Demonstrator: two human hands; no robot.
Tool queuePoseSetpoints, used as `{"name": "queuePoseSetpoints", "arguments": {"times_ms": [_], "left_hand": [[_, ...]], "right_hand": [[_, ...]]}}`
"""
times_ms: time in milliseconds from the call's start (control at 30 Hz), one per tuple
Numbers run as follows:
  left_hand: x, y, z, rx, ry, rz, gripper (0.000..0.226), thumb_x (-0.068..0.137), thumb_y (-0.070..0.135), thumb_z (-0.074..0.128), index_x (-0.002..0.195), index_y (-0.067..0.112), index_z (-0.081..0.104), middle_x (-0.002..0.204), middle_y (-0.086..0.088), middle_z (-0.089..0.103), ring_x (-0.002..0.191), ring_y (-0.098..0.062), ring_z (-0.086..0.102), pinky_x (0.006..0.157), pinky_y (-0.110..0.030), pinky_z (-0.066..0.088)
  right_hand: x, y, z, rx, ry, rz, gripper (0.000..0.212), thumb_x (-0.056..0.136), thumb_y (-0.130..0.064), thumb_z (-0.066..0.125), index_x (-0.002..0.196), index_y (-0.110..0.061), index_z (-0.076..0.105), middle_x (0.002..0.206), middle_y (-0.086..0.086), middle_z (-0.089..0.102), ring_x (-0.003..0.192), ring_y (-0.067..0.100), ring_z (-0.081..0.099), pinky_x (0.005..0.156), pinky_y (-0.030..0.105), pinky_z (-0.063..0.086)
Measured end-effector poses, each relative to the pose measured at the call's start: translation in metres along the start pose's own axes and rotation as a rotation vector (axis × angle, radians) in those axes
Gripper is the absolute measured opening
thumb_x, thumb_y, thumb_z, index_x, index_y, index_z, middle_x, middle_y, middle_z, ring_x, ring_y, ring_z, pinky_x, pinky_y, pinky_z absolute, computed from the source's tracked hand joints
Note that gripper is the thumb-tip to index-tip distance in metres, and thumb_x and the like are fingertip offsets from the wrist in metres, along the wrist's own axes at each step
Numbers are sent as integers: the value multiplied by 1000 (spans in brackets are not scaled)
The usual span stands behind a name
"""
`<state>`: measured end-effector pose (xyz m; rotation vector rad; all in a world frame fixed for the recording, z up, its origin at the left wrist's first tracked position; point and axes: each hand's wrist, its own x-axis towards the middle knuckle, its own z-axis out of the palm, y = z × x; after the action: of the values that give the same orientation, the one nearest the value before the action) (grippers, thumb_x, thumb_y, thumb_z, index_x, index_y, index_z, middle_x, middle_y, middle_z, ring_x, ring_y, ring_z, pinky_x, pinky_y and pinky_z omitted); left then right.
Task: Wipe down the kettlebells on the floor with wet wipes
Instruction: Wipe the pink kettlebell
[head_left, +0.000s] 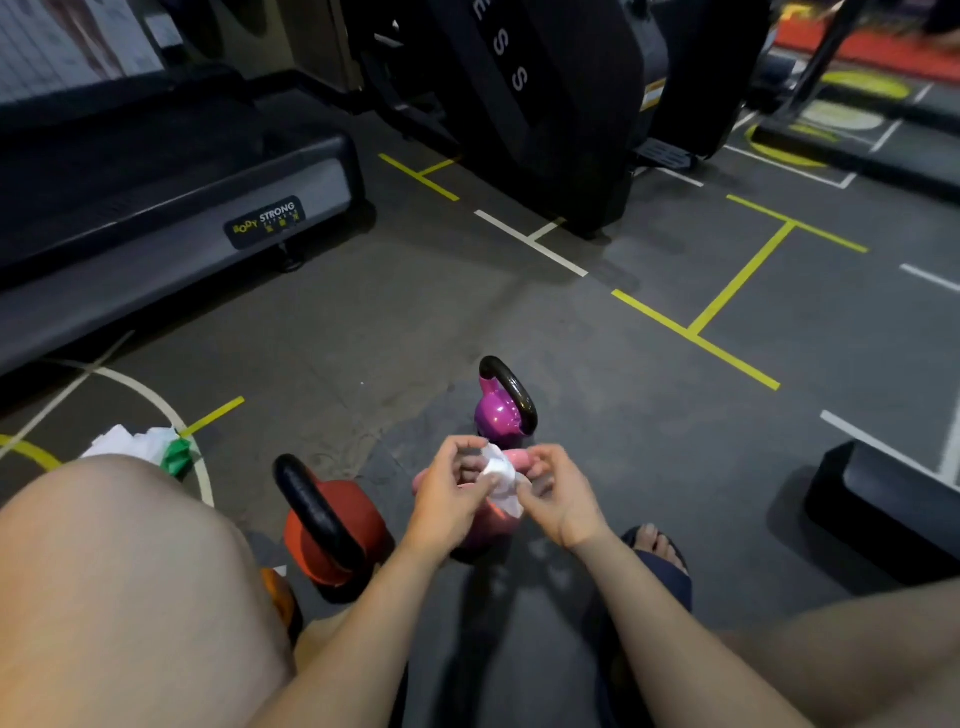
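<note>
Purple kettlebell (496, 415) looks shiny & smooth, red kettlebell (363, 519) looks dull, white wipe (501, 470) is soft & crumpled, grey floor (519, 322) is rough w/ worn patches.

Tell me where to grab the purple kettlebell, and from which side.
Grip the top of its black handle from above: the purple kettlebell stands upright, loop arching over the body. The left hand and right hand pinch the wipe; free one.
</note>
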<state>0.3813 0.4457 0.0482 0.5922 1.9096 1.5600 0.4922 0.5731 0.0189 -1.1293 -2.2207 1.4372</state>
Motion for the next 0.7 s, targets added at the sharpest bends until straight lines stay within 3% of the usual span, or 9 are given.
{"name": "queuePoseSetpoints", "arguments": {"times_ms": [100,200,333,433,533,633,700], "left_hand": [[-1,10,10,27,-59,32,44,86,-7,70,120,19,61,97,-6,74,84,-6,71,74,-16,52],[5,12,19,38,-107,48,48,87,-4,70,124,24,60,99,-7,73,94,-22,72,82,-26,57],[9,16,16,138,-144,101,46,87,5,75,127,20,60,109,2,74,100,-7,70,89,-19,53],[16,12,1,390,35,219,33,91,13,67,121,27,65,116,17,69,106,1,64,96,-21,49],[26,0,-19,627,81,213,41,90,10,60,129,24,60,127,9,63,120,-12,57,102,-25,41],[32,-13,-30,714,-33,103,49,90,12,59,138,19,54,138,0,58,126,-19,54,103,-25,38],[33,-21,-32,726,-132,58,52,90,18,59,141,19,52,140,-2,57,129,-20,53,105,-21,34]], "right_hand": [[0,-8,1,-98,-38,-109,68,68,-27,74,131,-36,48,110,-17,51,83,3,62,76,20,52],[1,-14,6,-197,-83,-182,55,73,-18,68,127,-24,62,114,-5,57,103,16,62,88,21,47],[4,-2,1,-179,96,-127,45,77,3,68,121,-9,70,104,8,67,95,24,65,82,6,36],[12,16,-11,-112,194,-66,46,76,1,77,120,-8,71,96,4,67,85,19,64,78,3,39],[20,25,-15,-85,136,7,50,76,-13,84,124,-16,70,104,-1,70,91,10,63,81,5,41],[28,26,-6,-56,1,70,60,75,-15,83,131,-24,64,112,-1,72,95,7,65,75,0,37],[34,27,2,-26,-36,103,62,75,-12,79,132,-30,63,105,0,73,91,11,67,68,0,39]]}}
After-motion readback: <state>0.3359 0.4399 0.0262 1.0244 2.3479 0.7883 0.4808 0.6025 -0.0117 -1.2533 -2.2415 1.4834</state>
